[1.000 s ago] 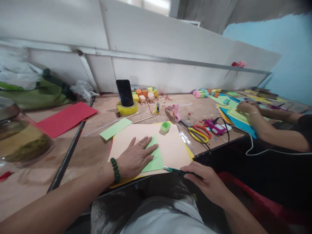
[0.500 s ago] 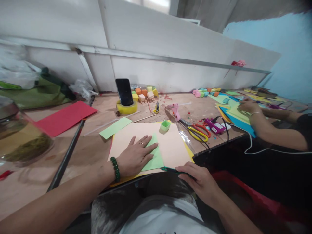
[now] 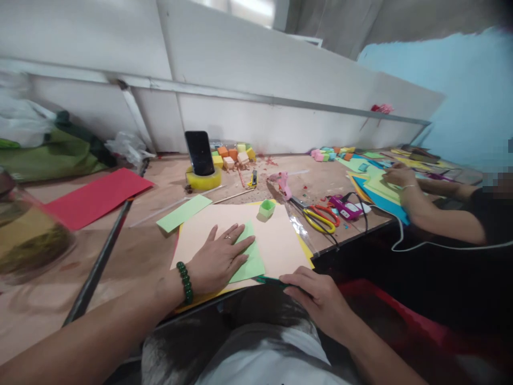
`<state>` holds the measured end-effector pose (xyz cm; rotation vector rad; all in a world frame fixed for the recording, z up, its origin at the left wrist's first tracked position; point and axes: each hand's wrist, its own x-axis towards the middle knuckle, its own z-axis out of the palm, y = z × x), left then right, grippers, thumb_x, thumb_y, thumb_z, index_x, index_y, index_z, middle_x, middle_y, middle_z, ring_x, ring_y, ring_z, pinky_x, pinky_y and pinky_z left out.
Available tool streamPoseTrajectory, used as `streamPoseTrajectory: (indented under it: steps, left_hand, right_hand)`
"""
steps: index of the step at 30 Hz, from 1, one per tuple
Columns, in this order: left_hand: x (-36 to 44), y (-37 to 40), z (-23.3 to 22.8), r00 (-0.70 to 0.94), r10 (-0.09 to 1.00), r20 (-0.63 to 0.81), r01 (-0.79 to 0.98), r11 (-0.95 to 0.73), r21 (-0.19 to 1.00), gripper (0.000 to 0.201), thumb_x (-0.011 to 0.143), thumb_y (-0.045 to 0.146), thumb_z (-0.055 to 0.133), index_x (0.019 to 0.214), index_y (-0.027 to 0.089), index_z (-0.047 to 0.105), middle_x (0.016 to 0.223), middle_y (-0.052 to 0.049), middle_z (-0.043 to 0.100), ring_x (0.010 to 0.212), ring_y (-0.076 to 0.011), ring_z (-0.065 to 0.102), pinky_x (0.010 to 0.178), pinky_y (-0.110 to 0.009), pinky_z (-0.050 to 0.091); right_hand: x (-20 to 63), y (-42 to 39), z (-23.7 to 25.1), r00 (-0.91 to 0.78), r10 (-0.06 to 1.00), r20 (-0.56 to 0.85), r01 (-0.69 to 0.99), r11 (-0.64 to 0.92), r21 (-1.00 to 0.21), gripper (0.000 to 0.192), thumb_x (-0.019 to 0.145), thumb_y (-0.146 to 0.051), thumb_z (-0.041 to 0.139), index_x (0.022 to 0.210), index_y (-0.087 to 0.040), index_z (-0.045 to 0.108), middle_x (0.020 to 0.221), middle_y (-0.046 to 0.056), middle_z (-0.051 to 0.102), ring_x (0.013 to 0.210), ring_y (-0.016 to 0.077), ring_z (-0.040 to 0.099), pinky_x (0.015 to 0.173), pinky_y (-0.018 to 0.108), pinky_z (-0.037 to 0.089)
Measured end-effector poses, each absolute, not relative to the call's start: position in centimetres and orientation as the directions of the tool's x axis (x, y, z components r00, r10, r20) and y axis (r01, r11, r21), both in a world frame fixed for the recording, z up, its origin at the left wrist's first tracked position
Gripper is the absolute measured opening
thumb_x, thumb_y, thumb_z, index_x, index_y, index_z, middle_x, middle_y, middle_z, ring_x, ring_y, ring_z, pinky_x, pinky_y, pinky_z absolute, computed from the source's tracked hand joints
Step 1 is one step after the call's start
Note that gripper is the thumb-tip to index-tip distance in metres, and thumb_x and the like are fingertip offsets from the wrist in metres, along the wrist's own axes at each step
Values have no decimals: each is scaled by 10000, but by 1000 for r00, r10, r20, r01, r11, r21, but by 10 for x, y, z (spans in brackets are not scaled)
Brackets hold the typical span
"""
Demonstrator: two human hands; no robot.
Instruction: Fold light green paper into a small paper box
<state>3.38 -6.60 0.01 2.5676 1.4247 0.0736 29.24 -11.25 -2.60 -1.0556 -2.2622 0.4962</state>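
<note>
Green paper (image 3: 249, 260) is pinned flat by the left hand (image 3: 218, 260), whose fingers are spread and pressed palm-down on it. It lies on a peach sheet (image 3: 276, 243) at the near edge of the table (image 3: 132, 251), with a yellow sheet just showing under that. A green pen-like tool (image 3: 267, 280) is pinched in the curled fingers of the right hand (image 3: 315, 297), its tip lying at the green paper's near corner. A bead bracelet (image 3: 185, 282) is worn on the left wrist.

No brand, label or writing can be read anywhere; the phone (image 3: 199, 153) is dark and is propped upright in a yellow tape roll (image 3: 202, 179).

The tabletop is worn brown wood, strewn with scraps. On it are seen a small green box (image 3: 266, 208) on the peach sheet's far edge, a pale green strip (image 3: 183, 212), a red sheet (image 3: 96, 195), paper cubes (image 3: 233, 154), a pink glue gun (image 3: 282, 182), scissors (image 3: 318, 218) and a glass jar (image 3: 28, 235) at far left. White panelled walls stand behind the table, and a blue wall is seen to the right. Another person's hand (image 3: 395, 175) is laid on coloured sheets at the far right.
</note>
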Motion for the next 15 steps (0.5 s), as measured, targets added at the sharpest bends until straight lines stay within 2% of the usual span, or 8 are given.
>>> streamPoseTrajectory:
  steps: [3,7,12,15]
  left_hand:
    - [37,-63,-5,492,871,0,857,-484,178,479,982,377,254,1421,260,403,1531,-141,317,1421,-322,244,1091,-648,176]
    - [30,-54,-1,504,862,57,847,-506,161,505,984,370,227,1458,236,341,1534,-148,303,1422,-319,243,1084,-642,206]
    - [8,-46,9,642,764,-62,758,-621,199,503,987,430,207,1464,311,310,1571,-80,206,1440,-313,185,1102,-629,166]
    - [4,-44,8,665,736,-130,743,-633,215,489,993,412,209,1466,321,293,1573,-73,201,1445,-281,181,1112,-618,138]
  right_hand:
    - [286,-111,-23,-488,796,359,599,604,-526,243,958,-296,465,1023,-196,677,790,42,656,668,129,635,602,209,467]
    - [283,-106,-23,-432,833,345,654,553,-517,241,955,-298,471,1031,-214,683,788,36,656,678,132,636,623,211,470]
    - [283,-105,-25,-417,848,328,654,530,-539,239,948,-299,476,1038,-213,681,839,45,642,717,139,641,649,220,486]
    - [284,-104,-27,-419,850,320,662,527,-533,247,952,-304,464,1034,-219,681,848,43,634,727,141,643,664,225,497]
